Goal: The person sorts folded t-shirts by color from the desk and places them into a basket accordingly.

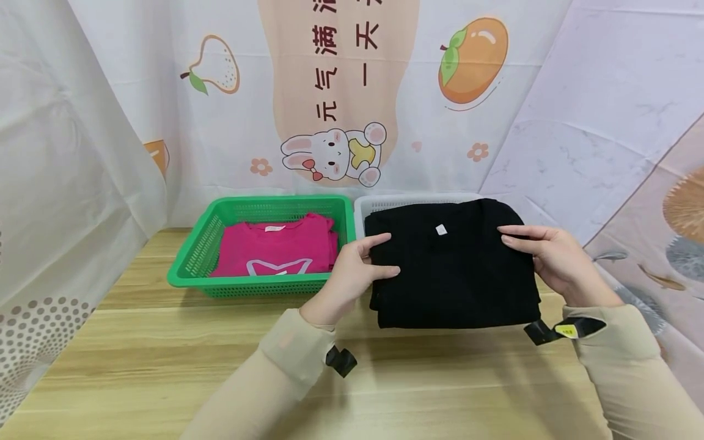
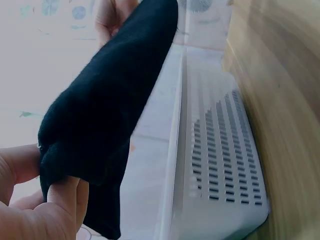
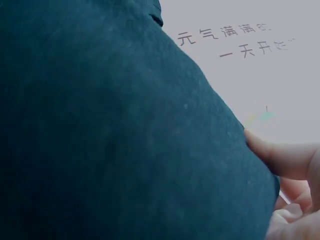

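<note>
A folded black garment [image 1: 456,275] with a small white label near its top edge is held up between both hands, overlapping the white basket [image 1: 418,198] in the head view. My left hand [image 1: 352,275] pinches its left side, thumb on the front face and fingers around the edge. On the opposite side my right hand [image 1: 555,260] grips the upper right edge. The left wrist view shows the black bundle [image 2: 100,95] above and beside the perforated basket wall [image 2: 220,150]. Black cloth [image 3: 125,125] fills most of the right wrist view.
Left of the white basket stands a green basket [image 1: 264,285] holding a folded pink shirt [image 1: 275,247] with a star print. Both baskets stand at the back of the wooden table [image 1: 412,391], before a printed curtain [image 1: 220,134]. Black straps circle both wrists.
</note>
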Demonstrator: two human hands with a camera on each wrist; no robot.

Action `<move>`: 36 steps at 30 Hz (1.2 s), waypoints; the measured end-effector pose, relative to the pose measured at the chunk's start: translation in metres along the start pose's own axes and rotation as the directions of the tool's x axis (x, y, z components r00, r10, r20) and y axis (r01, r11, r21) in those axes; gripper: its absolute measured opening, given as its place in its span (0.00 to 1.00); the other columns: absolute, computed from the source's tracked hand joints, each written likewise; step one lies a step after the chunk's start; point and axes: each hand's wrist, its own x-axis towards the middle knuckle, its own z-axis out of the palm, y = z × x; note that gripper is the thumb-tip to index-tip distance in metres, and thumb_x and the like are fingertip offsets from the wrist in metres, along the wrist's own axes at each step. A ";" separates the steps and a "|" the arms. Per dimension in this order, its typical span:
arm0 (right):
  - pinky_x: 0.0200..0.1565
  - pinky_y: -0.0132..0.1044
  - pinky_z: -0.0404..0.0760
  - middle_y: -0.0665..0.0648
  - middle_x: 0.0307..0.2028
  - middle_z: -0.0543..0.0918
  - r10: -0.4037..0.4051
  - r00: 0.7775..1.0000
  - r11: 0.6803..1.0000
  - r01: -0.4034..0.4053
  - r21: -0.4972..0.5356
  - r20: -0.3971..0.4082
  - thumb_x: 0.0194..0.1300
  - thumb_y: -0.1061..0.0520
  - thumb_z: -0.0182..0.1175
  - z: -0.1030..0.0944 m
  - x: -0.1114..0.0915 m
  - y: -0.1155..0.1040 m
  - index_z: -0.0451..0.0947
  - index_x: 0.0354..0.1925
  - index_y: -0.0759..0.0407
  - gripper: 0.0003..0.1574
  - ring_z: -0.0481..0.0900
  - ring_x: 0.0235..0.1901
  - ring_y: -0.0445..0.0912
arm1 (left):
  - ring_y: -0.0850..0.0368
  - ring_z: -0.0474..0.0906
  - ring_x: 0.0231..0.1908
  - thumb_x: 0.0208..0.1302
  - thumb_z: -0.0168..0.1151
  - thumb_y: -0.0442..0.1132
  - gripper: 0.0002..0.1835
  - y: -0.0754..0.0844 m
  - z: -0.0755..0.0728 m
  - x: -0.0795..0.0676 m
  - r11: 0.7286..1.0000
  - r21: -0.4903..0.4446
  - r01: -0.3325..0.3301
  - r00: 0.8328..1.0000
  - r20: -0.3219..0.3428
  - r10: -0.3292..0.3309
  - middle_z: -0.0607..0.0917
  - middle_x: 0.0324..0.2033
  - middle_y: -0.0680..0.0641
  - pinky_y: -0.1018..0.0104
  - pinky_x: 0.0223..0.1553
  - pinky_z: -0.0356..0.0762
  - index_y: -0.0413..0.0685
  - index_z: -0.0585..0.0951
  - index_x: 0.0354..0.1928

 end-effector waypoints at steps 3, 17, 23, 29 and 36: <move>0.32 0.29 0.84 0.48 0.37 0.86 0.029 0.998 0.999 -0.028 -0.017 0.060 0.67 0.73 0.55 -0.001 0.006 -0.005 0.87 0.49 0.47 0.26 0.84 0.28 0.37 | 0.49 0.71 0.66 0.58 0.70 0.30 0.33 0.001 -0.003 0.007 1.000 0.006 -0.013 1.000 -0.016 0.013 0.72 0.69 0.46 0.55 0.61 0.75 0.55 0.75 0.67; 0.22 0.23 0.70 0.60 0.77 0.41 0.058 0.946 0.988 -0.008 -0.154 0.320 0.64 0.78 0.51 -0.013 0.037 -0.018 0.71 0.68 0.42 0.43 0.50 0.15 0.43 | 0.50 0.65 0.66 0.59 0.70 0.33 0.30 0.002 -0.020 0.035 0.996 0.085 0.008 0.995 -0.102 0.001 0.65 0.72 0.44 0.59 0.55 0.73 0.56 0.78 0.65; 0.25 0.24 0.73 0.60 0.78 0.50 0.135 0.967 0.952 -0.067 -0.298 0.214 0.66 0.73 0.55 -0.008 0.047 -0.028 0.63 0.74 0.41 0.45 0.69 0.18 0.37 | 0.50 0.70 0.64 0.60 0.71 0.36 0.23 0.006 -0.022 0.048 0.984 0.180 -0.010 0.992 -0.124 0.033 0.71 0.68 0.46 0.58 0.51 0.77 0.56 0.83 0.58; 0.44 0.26 0.82 0.65 0.77 0.26 0.211 0.975 0.952 -0.188 -0.240 0.074 0.67 0.70 0.57 -0.008 0.060 -0.028 0.53 0.77 0.45 0.48 0.80 0.52 0.32 | 0.51 0.75 0.54 0.61 0.70 0.39 0.14 0.008 -0.020 0.059 0.941 0.336 -0.046 0.987 -0.129 0.095 0.84 0.54 0.47 0.60 0.45 0.78 0.54 0.88 0.50; 0.43 0.27 0.82 0.64 0.78 0.28 0.211 0.977 0.970 -0.207 -0.126 0.019 0.66 0.70 0.59 -0.008 0.069 -0.022 0.64 0.72 0.39 0.43 0.82 0.42 0.30 | 0.53 0.76 0.56 0.63 0.68 0.39 0.13 0.007 -0.015 0.069 0.934 0.355 -0.042 0.980 -0.166 0.108 0.88 0.50 0.48 0.60 0.48 0.78 0.53 0.88 0.49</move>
